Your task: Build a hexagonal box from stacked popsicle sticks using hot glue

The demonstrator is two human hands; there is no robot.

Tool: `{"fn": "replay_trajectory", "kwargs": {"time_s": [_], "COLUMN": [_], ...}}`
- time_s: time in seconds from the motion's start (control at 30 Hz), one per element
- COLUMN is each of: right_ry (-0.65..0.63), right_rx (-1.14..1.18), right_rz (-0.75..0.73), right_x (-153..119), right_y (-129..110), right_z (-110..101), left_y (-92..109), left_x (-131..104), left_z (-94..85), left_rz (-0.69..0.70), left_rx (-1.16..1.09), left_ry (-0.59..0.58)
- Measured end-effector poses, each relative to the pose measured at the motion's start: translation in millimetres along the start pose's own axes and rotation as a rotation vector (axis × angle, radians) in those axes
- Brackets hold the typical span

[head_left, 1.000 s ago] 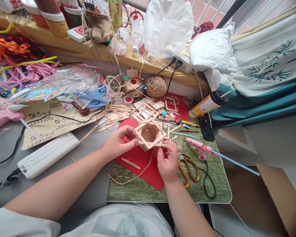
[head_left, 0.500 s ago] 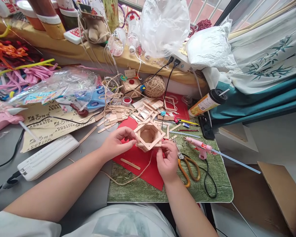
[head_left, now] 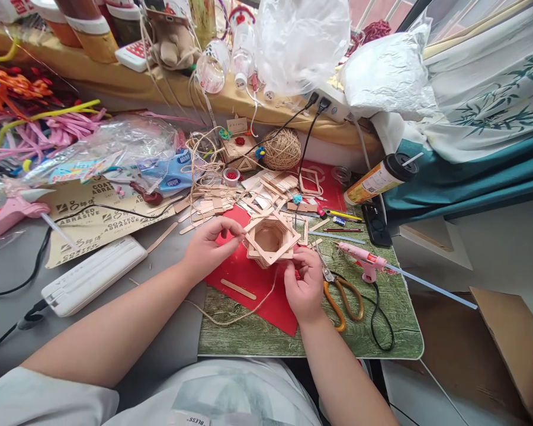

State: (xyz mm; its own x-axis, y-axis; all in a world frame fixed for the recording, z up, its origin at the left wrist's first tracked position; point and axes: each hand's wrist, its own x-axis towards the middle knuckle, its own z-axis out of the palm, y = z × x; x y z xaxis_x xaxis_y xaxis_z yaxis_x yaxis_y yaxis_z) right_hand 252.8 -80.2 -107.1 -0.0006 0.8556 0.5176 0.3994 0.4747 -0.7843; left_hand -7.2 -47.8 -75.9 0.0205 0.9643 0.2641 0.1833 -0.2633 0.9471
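Observation:
A hollow holder of stacked wooden craft sticks [head_left: 275, 255] is between my two hands, its open top facing up, over red paper [head_left: 240, 266]. My left hand [head_left: 215, 245] pinches at its left corner, thumb and index finger together. At its lower right corner, the curled fingers of my right hand [head_left: 305, 283] grip the stick edge. A single craft stick [head_left: 238, 289] lies on the red paper in front. Twine [head_left: 231, 322] curves from below the holder across the paper and the green mat.
Orange-handled scissors [head_left: 343, 299] and a pink glue gun [head_left: 366, 260] lie right of my right hand. Loose sticks, a twine ball [head_left: 282, 149] and a lidded cup [head_left: 382, 177] stand behind. A white power strip [head_left: 93, 275] and sandpaper [head_left: 75, 222] lie left.
The view has shifted slightly, so most things appear a little farther right. My left fingers have risen slightly along the holder's left corner. My right hand keeps its grip.

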Motion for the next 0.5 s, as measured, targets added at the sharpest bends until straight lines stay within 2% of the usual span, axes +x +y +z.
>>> {"fn": "replay_trajectory", "kwargs": {"time_s": [0.2, 0.5], "right_ry": [0.006, -0.023], "right_rx": [0.029, -0.007], "right_rz": [-0.018, -0.016], "right_x": [-0.2, -1.8], "right_y": [0.7, 3.3], "right_z": [0.3, -1.2], "left_y": [4.7, 6.1], "left_x": [3.5, 4.5], "left_z": [0.1, -0.5], "left_rz": [0.082, 0.059], "left_rx": [0.048, 0.085], "left_ry": [-0.003, -0.050]}}
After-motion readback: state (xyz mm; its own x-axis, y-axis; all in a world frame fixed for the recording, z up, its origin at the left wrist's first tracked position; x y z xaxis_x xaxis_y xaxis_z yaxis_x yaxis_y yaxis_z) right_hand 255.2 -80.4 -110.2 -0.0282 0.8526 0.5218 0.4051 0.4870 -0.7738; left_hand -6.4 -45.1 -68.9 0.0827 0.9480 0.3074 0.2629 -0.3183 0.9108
